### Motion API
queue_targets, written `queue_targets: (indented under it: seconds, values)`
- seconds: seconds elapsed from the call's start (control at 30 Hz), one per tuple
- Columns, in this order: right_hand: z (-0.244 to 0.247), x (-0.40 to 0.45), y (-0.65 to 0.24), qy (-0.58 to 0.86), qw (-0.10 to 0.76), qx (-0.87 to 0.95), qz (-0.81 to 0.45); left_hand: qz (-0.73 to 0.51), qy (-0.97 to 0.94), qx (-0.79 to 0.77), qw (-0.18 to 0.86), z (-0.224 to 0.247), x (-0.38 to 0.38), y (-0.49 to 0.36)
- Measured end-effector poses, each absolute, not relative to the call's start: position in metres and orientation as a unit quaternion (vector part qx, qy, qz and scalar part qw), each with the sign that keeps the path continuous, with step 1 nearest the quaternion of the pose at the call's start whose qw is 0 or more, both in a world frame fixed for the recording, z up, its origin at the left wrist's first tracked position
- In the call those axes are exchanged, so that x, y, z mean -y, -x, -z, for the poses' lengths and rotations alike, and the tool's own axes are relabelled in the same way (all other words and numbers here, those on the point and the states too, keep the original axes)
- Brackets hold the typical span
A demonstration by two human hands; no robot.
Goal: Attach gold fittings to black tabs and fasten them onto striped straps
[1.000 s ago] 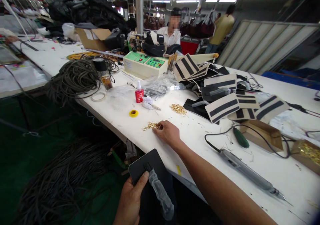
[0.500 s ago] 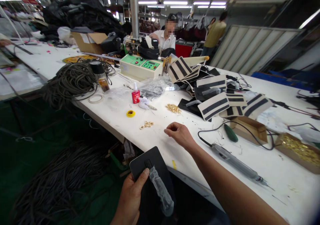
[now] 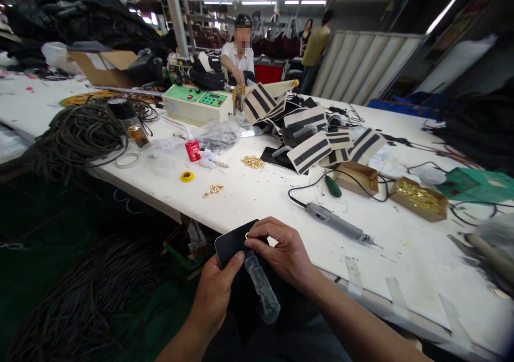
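A flat black leather-like panel (image 3: 233, 244) with a rounded corner is gripped in my left hand (image 3: 217, 284), thumb on top. A strap in clear plastic wrap (image 3: 261, 287) runs down the panel. The fingertips of my right hand (image 3: 283, 249) pinch a small gold metal piece (image 3: 246, 236) against the panel's upper part. Most of that piece is hidden by the fingers. Beyond my hands, a small group of gold metal pieces (image 3: 213, 190) lies on the white table (image 3: 241, 206), with a larger pile of gold pieces (image 3: 252, 162) farther back.
A grey electric screwdriver (image 3: 337, 223) lies at right, its cable curving past cardboard boxes (image 3: 417, 198). Striped panels (image 3: 309, 150) are heaped behind. A red bottle (image 3: 193, 146), yellow tape roll (image 3: 187, 176) and coiled black cord (image 3: 80, 132) stand left. Across the table sits a person (image 3: 239, 54).
My right hand has come from above the table to the panel, now with a gold piece in its fingertips. The left hand still holds the panel. The view has turned right.
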State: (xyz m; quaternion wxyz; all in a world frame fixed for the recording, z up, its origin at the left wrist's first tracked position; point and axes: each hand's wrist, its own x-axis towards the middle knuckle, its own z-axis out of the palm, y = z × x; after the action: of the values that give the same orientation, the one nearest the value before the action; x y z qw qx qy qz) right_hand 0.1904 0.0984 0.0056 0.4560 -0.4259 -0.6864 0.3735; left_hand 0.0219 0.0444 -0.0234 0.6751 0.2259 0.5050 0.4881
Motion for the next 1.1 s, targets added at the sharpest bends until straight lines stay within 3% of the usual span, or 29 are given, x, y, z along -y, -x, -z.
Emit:
queue_targets:
  seconds: [0.2, 0.47, 0.7, 1.1]
  values:
    - [-0.006, -0.072, -0.199, 0.439, 0.485, 0.693, -0.304, -0.484, -0.284, -0.497, 0.662, 0.012, -0.027, -0.035]
    - [-0.025, -0.046, -0.223, 0.459, 0.440, 0.703, -0.317, -0.461, -0.372, -0.515, 0.620, 0.006, -0.012, -0.039]
    - [-0.026, -0.030, -0.226, 0.512, 0.466, 0.598, -0.403, -0.430, -0.434, -0.555, 0.564, -0.007, -0.009, -0.042]
    - [-0.007, -0.019, -0.221, 0.467, 0.533, 0.641, -0.296, -0.412, -0.534, -0.578, 0.460, -0.012, -0.002, -0.049]
